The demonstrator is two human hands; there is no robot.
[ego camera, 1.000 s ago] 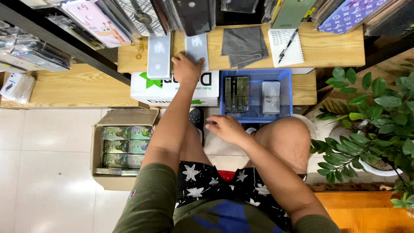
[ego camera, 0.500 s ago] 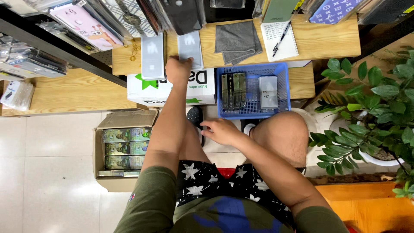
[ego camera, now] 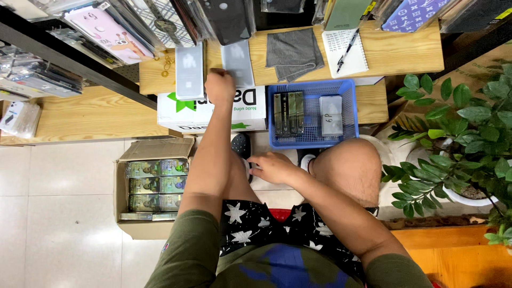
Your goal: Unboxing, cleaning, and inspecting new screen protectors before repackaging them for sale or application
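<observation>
My right hand [ego camera: 274, 168] has drifted lower between my knees, fingers loosely curled, holding nothing I can see. My left hand [ego camera: 220, 85] has slid left along the pale wooden shelf [ego camera: 405, 53], knuckles bunched at the grey flat packet [ego camera: 238, 63], grip unclear. The open cardboard box [ego camera: 124, 186] holds green cartons [ego camera: 154, 185]; the blue plastic basket [ego camera: 312, 140] holds dark slim boxes [ego camera: 288, 112].

The left hand [ego camera: 220, 85] has slid off the grey flat pack [ego camera: 238, 63] toward its lower left edge, fingers curled; the right hand [ego camera: 273, 167] has sunk lower between the knees, nearer the lap.
</observation>
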